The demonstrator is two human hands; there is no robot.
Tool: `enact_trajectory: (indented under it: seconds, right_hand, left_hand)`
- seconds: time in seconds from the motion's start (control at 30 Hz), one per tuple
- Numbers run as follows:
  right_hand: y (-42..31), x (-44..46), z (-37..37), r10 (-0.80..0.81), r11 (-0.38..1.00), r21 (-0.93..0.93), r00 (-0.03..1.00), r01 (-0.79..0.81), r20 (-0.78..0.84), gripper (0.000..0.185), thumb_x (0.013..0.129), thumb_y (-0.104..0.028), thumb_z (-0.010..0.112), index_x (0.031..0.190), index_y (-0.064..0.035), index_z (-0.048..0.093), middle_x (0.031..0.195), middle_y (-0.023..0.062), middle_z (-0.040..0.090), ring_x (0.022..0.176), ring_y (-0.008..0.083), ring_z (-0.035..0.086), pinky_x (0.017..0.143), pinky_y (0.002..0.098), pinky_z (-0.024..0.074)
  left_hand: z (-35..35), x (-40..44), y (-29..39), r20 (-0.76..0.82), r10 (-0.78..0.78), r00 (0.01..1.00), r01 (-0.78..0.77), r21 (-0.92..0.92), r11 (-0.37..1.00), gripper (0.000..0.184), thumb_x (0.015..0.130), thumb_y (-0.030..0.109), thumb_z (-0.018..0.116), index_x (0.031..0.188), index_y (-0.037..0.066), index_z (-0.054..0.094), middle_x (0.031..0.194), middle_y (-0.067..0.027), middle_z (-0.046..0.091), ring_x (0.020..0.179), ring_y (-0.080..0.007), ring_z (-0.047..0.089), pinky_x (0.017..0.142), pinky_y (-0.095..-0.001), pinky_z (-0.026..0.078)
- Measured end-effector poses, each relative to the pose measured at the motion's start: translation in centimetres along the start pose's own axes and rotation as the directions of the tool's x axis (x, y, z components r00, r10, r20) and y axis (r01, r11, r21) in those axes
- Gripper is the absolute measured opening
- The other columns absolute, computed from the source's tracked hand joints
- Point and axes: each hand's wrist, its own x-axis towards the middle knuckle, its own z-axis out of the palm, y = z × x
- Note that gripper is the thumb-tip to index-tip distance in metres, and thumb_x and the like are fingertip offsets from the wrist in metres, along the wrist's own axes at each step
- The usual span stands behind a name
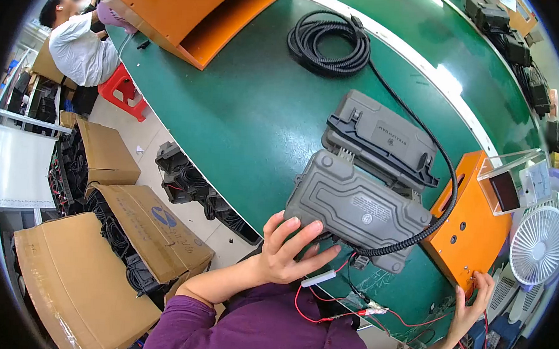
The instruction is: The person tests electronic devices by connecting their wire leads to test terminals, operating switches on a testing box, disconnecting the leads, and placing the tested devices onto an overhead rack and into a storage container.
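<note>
Spreading over the grey case, left hand flat and open; right hand at the orange box

Left hand [288, 254]: forearm comes in from the lower left, back of the hand up, fingers fanned and pointing up and to the right. Fingertips at the near edge of the grey case [360, 204]. Grip loose and wide, not closed round anything; how hard it presses, cannot tell.

Right hand [473, 305]: forearm rises from the bottom of the view, fingers half bent, thumb apart from them. Fingertips at the small controls on the near end of the orange box [469, 232]. Grip open, nothing seen clasped; exact contact too small to tell.

Grey case lies unfolded on the green table [232, 121], ribbed side up, its labelled lid [389, 136] on the far side. Black ribbed cable [448, 161] loops from its near side round the right to a coil [327, 47] beyond. Between the hands: thin red wires [404, 321], clips [371, 311] and a white sleeve [319, 278], just below the case. White fan [539, 245] right of the orange box.
</note>
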Motion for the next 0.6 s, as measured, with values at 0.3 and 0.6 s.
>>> enact_trajectory:
  seconds: [0.3,0.6]
  right_hand:
    - [0.2,-0.3,0.5,-0.01,0.998,-0.066,0.998,0.006,-0.059,0.041,0.068,-0.003,0.069,0.107,0.0008,0.057,0.107,0.015,0.051,0.104,0.0302,0.05,0.093,0.0376,0.0376]
    - [2.7,0.0,0.3,-0.009,0.987,0.158,0.998,0.018,-0.058,0.019,0.077,-0.003,0.062,0.095,-0.0003,0.058,0.097,0.0116,0.051,0.094,0.0237,0.049,0.086,0.0329,0.0376]
  left_hand:
    - [-0.1,0.1,0.3,0.024,-0.036,0.999,0.035,0.01,0.999,0.04,0.081,0.006,0.054,0.103,0.035,0.069,0.13,-0.0079,0.046,0.125,-0.0237,0.034,0.102,-0.0441,0.03]
    - [-0.2,-0.4,0.1,0.063,0.001,0.998,-0.003,0.041,0.999,0.036,0.08,0.01,0.054,0.101,0.036,0.069,0.129,-0.0077,0.045,0.126,-0.0256,0.032,0.104,-0.0477,0.028]
